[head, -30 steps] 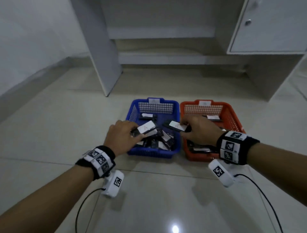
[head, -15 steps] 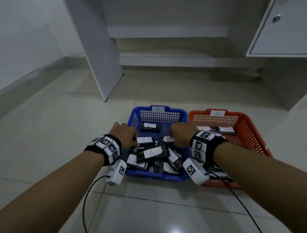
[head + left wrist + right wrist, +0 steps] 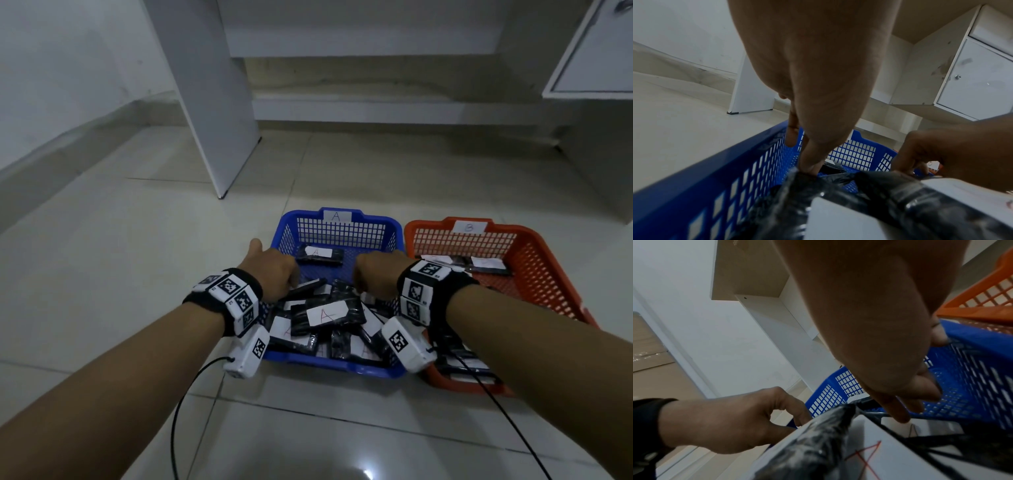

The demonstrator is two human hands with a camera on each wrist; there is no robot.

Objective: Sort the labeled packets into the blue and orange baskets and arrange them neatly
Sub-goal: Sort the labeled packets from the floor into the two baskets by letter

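The blue basket (image 3: 342, 233), tagged A, holds a loose pile of black packets with white A labels; the top packet (image 3: 325, 315) lies face up. One packet (image 3: 320, 255) lies alone at its back. The orange basket (image 3: 548, 260), tagged B, stands to its right with packets (image 3: 479, 265) inside. Both hands are down in the blue basket at the pile's far side. My left hand (image 3: 291, 282) curls its fingers (image 3: 807, 165) onto the edge of a black packet (image 3: 797, 194). My right hand (image 3: 364, 287) reaches down with relaxed fingers (image 3: 906, 402) touching the pile.
The baskets sit on a pale tiled floor. A white desk panel (image 3: 212, 102) stands behind on the left. A cabinet with a door (image 3: 592, 51) hangs at the right. A low shelf runs along the back. Wrist-camera cables trail toward me.
A second ago each hand held a labeled packet above the baskets. Both hands have since dropped into the blue basket, the right one moving left from the orange basket.
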